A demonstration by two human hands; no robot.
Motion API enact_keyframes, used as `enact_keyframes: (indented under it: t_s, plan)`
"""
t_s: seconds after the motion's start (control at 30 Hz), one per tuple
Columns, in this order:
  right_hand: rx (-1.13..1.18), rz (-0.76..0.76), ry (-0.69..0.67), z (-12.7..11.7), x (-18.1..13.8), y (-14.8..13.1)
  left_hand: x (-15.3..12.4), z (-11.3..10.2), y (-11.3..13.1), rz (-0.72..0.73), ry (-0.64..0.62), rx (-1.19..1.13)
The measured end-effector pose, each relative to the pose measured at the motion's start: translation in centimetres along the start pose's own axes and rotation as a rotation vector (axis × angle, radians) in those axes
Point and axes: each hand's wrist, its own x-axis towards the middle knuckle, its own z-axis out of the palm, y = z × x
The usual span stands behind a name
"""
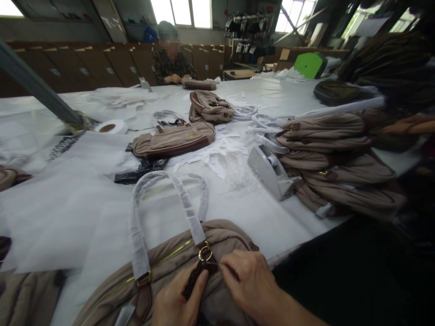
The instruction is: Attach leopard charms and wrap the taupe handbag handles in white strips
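Already, the bag (175, 268) on the tabletop (258, 222) has its handles (186, 206) wrapped in white. The left hand (176, 296) has fingers squeezed on a dark strap (192, 280); the right hand (249, 278) pinches thin string (214, 263), which looks unfinished.

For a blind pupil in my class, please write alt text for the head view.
A person's left hand holds a dark piece below a gold ring on a tan bag; the right hand pinches what looks like a thin strand. More bags lie across the white table.
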Motion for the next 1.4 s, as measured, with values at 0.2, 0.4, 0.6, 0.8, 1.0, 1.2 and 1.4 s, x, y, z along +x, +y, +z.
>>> enact_keyframes:
  t_s: [0.2, 0.4, 0.6, 0.8, 1.0, 1.2, 1.4]
  plan:
    - [0.065, 0.026, -0.018, 0.7, 0.3, -0.4, 0.1, -0.6, -0.6, -0.082, -0.052, 0.003]
    - [0.068, 0.060, -0.011, 0.9, 0.1, -0.5, 0.1, -1.3, -0.9, -0.203, -0.086, -0.083]
    - [0.110, 0.085, -0.003, 0.9, 0.0, -0.9, -0.5, -0.9, -1.8, -0.230, -0.056, -0.183]
    - [0.120, 0.094, -0.002, 1.3, 0.3, -0.9, -1.3, -0.7, -2.5, -0.051, 0.014, -0.060]
    - [0.188, 0.092, 0.039, 1.8, 0.7, -0.9, -1.1, -0.7, -1.9, 0.168, 0.059, 0.033]
    - [0.229, 0.088, 0.029, 1.6, 1.1, -0.9, -0.7, -1.0, -1.4, 0.123, 0.038, 0.000]
    - [0.236, 0.113, 0.075, 1.2, 0.9, -0.9, -0.3, -1.4, -1.1, -0.012, 0.001, -0.102]
